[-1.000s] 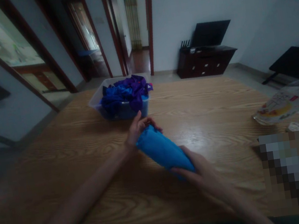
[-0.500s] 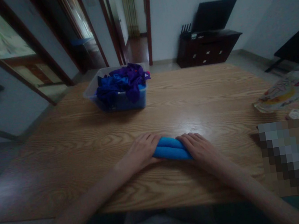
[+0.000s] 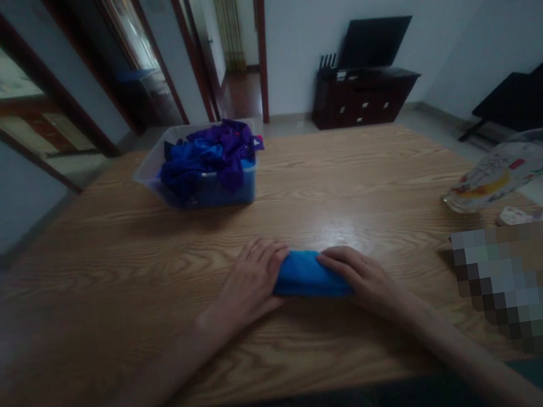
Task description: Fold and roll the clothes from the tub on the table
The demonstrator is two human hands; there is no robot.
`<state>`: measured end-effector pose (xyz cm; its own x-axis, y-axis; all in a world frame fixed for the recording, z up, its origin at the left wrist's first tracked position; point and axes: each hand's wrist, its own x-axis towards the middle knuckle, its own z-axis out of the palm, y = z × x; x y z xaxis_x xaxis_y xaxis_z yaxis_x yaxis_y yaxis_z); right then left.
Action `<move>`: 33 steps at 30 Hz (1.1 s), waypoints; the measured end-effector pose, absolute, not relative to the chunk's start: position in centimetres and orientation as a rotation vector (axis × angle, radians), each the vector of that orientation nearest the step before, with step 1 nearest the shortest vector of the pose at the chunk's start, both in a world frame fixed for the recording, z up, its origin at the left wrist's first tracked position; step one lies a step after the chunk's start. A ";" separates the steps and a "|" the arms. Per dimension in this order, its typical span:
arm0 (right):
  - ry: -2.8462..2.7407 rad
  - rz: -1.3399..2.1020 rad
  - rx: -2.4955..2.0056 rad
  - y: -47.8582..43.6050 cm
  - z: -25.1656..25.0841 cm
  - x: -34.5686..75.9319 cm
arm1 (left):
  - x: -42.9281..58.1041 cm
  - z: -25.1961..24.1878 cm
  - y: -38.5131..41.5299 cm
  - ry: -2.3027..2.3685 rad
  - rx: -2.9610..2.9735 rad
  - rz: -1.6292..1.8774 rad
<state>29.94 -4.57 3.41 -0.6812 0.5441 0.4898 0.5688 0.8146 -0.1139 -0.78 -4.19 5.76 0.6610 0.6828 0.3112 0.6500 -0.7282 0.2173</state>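
A bright blue rolled cloth [image 3: 309, 274] lies crosswise near the front middle of the wooden table [image 3: 370, 331]. My left hand [image 3: 257, 276] is closed round its left end, fingers over the top. Round the right end, my right hand [image 3: 357, 273] is closed the same way. The middle of the roll shows between the hands, while its two ends are hidden under them. Beyond the hands, to the back left, stands a clear plastic bin [image 3: 146, 174] heaped with blue and purple cloth [image 3: 228, 149].
On the right side of the table lie a printed plastic bag [image 3: 495, 179], a small pale object [image 3: 513, 216] and a blurred-out, pixelated item [image 3: 526, 289]. A dark cabinet [image 3: 362, 96] with a screen [image 3: 374, 41] stands against the far wall.
The blue cloth showed two side-by-side rolls with a groove; now it looks like one smoother roll. Both hands still grip its ends. The camera view has shifted slightly.
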 end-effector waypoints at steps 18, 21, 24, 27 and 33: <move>-2.473 0.224 -1.058 -7.4 3.5 31.0 | 0.7 7.4 -0.7 0.880 2.700 0.252; -2.403 0.173 -1.220 -7.0 3.3 28.8 | 1.4 7.2 0.2 0.884 2.804 0.236; -2.401 0.037 -1.292 -6.3 2.6 27.1 | 1.7 6.3 1.0 0.855 2.870 0.238; -2.402 0.021 -1.291 -5.9 2.1 26.6 | 1.4 5.2 1.6 0.830 2.874 0.247; -2.398 -0.019 -1.334 -6.7 1.8 26.1 | 0.5 3.5 3.9 0.687 2.851 0.296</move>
